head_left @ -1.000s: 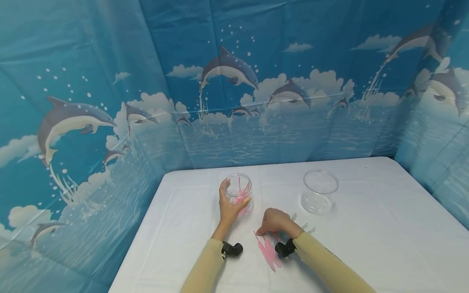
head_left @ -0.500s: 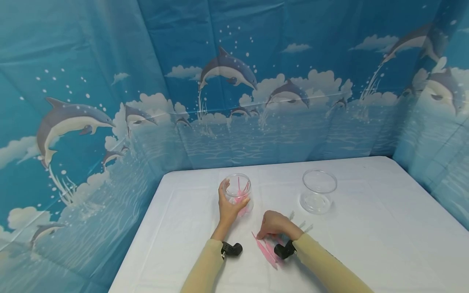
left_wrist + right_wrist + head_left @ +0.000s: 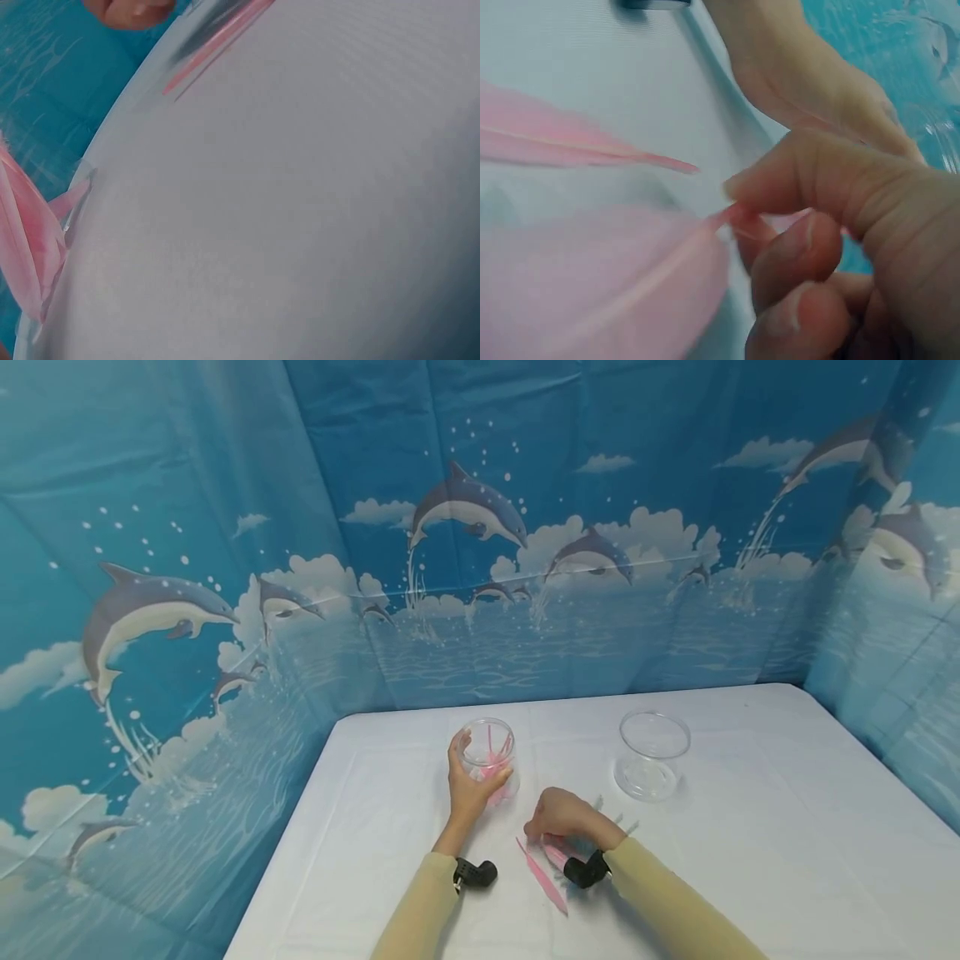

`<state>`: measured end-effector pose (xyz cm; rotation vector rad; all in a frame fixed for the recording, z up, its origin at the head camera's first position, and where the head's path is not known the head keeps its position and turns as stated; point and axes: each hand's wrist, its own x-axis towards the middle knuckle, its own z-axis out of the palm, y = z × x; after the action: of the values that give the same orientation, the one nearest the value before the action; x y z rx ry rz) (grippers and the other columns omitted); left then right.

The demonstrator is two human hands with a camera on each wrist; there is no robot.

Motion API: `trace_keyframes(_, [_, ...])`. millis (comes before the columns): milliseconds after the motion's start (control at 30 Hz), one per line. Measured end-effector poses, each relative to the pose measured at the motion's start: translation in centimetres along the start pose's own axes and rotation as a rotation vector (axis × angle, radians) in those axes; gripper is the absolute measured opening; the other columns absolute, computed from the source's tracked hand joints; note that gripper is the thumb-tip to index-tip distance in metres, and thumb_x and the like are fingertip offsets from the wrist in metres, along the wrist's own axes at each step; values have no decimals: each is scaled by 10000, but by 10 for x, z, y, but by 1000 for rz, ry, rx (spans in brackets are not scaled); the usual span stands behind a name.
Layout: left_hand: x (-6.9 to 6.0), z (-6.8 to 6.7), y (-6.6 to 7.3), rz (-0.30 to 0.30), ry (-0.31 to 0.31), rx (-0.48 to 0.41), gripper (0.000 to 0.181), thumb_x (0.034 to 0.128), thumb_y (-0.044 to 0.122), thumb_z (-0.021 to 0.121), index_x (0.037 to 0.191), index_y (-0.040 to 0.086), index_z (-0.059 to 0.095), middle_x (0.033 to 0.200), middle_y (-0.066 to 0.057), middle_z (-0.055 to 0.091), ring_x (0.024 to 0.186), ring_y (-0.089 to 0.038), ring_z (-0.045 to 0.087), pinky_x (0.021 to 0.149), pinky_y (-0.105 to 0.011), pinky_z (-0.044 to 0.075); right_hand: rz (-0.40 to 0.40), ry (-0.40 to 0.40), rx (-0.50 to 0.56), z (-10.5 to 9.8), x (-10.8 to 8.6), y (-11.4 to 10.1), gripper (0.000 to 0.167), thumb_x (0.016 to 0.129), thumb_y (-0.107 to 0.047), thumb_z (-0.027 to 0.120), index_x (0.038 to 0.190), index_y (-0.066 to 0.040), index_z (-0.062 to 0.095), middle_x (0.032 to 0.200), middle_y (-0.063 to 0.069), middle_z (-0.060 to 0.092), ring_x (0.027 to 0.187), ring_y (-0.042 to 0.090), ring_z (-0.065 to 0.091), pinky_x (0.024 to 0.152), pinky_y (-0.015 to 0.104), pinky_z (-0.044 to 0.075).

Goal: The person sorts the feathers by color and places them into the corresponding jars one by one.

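My left hand (image 3: 468, 792) grips the side of a transparent jar (image 3: 489, 764). Pink feathers (image 3: 495, 770) stand inside it, and some show at the left edge of the left wrist view (image 3: 30, 240). Just to the right, my right hand (image 3: 566, 814) is low over the table. Its thumb and finger pinch the quill of a pink feather (image 3: 645, 289); a bit more pink shows between the fingers. A separate pink feather (image 3: 543, 880) lies beside that hand on the white cloth. Part of the held feather is hidden under the wrist in the head view.
Another transparent jar (image 3: 628, 768) stands farther back on the right. Several grey-green feathers (image 3: 628, 827) stick out from beneath the right forearm. A white cloth (image 3: 360, 810) covers the table, and a blue dolphin curtain (image 3: 465, 635) hangs behind it.
My right hand has shifted slightly and pulled one pink feather apart from the other, which now lies alone. The left hand and its jar have stayed in place.
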<state>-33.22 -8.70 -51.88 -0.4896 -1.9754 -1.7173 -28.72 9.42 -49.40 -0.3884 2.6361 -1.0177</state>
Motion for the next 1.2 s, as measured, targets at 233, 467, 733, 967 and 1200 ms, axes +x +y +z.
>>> trace_keyframes(233, [1, 2, -15, -7, 1, 15, 958, 686, 79, 854, 1448, 41, 273, 1430, -184, 375, 1310, -342, 340, 1002, -614, 272, -180, 143, 222, -28, 8, -8, 210, 901, -172, 600, 722, -62, 593, 484, -22, 422, 403, 134, 417, 463, 283, 381])
trace_keyframes(467, [3, 3, -36, -17, 8, 38, 963, 693, 183, 860, 1456, 200, 272, 1446, -92, 373, 1317, -266, 341, 1002, -575, 304, -469, 543, 402, -52, 17, -36, 112, 981, -158, 536, 946, -54, 557, 551, 32, 433, 408, 166, 393, 425, 299, 368])
trace_keyframes(733, [2, 5, -35, -43, 8, 60, 972, 688, 219, 868, 1452, 213, 267, 1442, -127, 383, 1308, -251, 354, 1015, -569, 290, -553, 775, 416, -53, 32, -61, 100, 963, -162, 572, 958, -63, 565, 567, -2, 432, 457, 142, 357, 445, 274, 304])
trace_keyframes(967, [0, 4, -9, -32, -2, 41, 941, 705, 87, 842, 1439, 25, 256, 1429, -203, 373, 1297, -375, 348, 1000, -622, 273, -540, 796, 371, -41, 41, -59, 80, 944, -165, 604, 952, -88, 591, 576, -39, 451, 472, 134, 386, 443, 272, 326])
trace_keyframes(1200, [1, 2, 7, -32, 11, 56, 914, 692, 43, 835, 1412, -7, 274, 1403, -252, 380, 1284, -372, 362, 996, -601, 294, -560, 870, 462, -43, 45, -65, 108, 948, -159, 598, 969, -54, 582, 596, 5, 431, 488, 159, 365, 462, 267, 303])
